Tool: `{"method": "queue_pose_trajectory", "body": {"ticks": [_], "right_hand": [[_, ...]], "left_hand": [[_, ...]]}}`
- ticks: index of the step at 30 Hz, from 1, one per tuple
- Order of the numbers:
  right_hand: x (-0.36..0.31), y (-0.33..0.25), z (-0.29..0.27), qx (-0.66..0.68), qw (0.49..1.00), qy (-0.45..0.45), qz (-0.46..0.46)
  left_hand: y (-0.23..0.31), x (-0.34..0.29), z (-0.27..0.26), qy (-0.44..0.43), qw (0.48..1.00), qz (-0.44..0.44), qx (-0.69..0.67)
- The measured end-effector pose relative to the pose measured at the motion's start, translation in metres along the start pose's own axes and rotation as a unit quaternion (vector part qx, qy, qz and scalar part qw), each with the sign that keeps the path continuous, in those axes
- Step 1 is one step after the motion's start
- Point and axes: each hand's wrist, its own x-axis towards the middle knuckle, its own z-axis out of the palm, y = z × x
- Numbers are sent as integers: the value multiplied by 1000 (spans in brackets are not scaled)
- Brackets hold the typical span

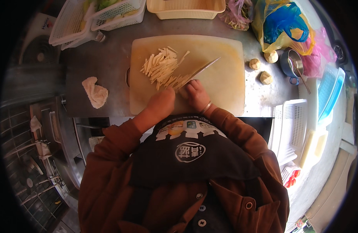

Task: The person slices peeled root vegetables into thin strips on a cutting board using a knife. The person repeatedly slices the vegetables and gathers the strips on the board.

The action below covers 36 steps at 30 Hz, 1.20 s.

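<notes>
A long-bladed knife [205, 67] slants over the pale cutting board [227, 91], its tip pointing far right. In line with its near end, my left hand [163, 101] is closed in a fist round the handle, which is hidden. My right hand [197, 94] rests on the board just right of the blade with its fingers curled down. Whatever lies under those fingers is hidden. Left of the blade spreads a pile of thin, pale vegetable sticks [161, 66], some lying against the blade.
Three peeled, roundish pale vegetables [266, 77] sit right of the board, near a small metal pot [289, 66]. A crumpled cloth [95, 92] lies at left. White baskets [118, 17], a cream tray [186, 14] and plastic bags [283, 25] line the far side. More baskets [291, 126] stand at right.
</notes>
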Motion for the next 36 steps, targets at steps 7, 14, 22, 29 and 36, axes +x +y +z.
{"method": "queue_pose_trajectory", "body": {"ticks": [7, 14, 22, 29, 36], "right_hand": [[-2, 5, 6, 23, 1000, 13, 10], [1, 2, 1, 25, 999, 35, -15], [-1, 3, 2, 42, 998, 46, -5], [-6, 2, 2, 62, 997, 53, -2], [-9, 7, 0, 77, 997, 13, 2]], "left_hand": [[4, 1, -9, -38, 999, -3, -7], [1, 6, -3, -47, 998, -29, -1], [-2, 8, -2, -19, 1000, -12, -8], [-13, 12, 27, 18, 999, 27, -41], [5, 4, 2, 6, 1000, 14, -14]]}}
